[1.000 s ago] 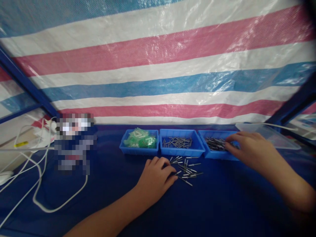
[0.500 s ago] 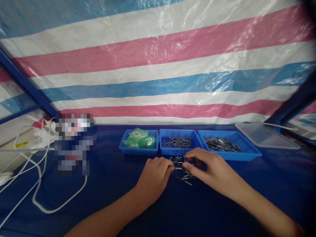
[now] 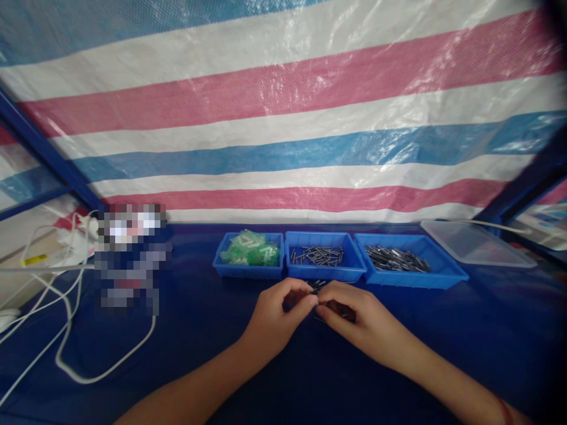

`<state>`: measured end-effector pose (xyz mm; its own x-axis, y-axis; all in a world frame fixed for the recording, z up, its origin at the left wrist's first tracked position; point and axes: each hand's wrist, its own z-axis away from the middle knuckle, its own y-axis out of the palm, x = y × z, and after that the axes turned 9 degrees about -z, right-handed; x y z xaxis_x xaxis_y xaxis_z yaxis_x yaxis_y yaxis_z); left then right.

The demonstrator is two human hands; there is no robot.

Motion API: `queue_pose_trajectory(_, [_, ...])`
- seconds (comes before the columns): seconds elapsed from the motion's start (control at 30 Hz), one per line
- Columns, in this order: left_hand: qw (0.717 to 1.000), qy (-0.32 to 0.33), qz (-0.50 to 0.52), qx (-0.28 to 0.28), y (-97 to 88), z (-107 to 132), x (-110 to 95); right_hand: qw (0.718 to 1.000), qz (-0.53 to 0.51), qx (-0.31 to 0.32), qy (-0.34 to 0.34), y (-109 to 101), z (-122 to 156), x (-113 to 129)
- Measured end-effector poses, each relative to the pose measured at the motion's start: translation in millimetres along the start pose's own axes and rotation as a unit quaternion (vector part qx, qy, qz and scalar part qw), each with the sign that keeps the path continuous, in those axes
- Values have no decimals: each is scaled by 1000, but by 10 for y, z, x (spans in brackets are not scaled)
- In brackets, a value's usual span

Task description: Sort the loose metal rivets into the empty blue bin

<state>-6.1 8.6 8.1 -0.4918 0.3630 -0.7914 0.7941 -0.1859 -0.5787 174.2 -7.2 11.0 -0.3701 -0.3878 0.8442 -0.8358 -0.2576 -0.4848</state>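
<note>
My left hand (image 3: 275, 316) and my right hand (image 3: 358, 316) meet fingertip to fingertip over a loose pile of small metal pins (image 3: 318, 287) on the blue table. Both hands are pinched shut; what they pinch looks like a pin but is too small to be sure. Most of the pile is hidden beneath my fingers. Just behind stand three blue trays: the left tray (image 3: 248, 271) holds green and white plastic parts, the middle tray (image 3: 325, 273) holds metal pins, the right tray (image 3: 416, 277) holds darker metal pins.
A clear plastic lid (image 3: 476, 243) lies at the far right. White cables (image 3: 66, 330) loop over the table's left side next to a blurred-out object (image 3: 128, 257). A striped tarpaulin (image 3: 283, 118) closes off the back.
My right hand left the right tray, came to the loose pile, then closed in against my left hand. My left hand lifted slightly and pinched.
</note>
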Motion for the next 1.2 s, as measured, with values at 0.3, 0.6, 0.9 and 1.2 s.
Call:
queue_pose_trajectory(0.3, [1000, 9, 7, 2, 0, -20, 1, 999, -38, -6, 10, 33, -16, -11])
queue_pose_trajectory(0.6, [999, 43, -17, -11, -25, -19, 9, 998, -35, -54, 18, -55, -11, -99])
queue_pose_trajectory(0.9, [993, 86, -75, 19, -5, 9, 47, 996, -45, -68, 21, -122, -9, -22])
queue_pose_trajectory(1.2, [938, 192, -271, 99, -11, 46, -2, 940, 154, -284, 106, -881, 10, -401])
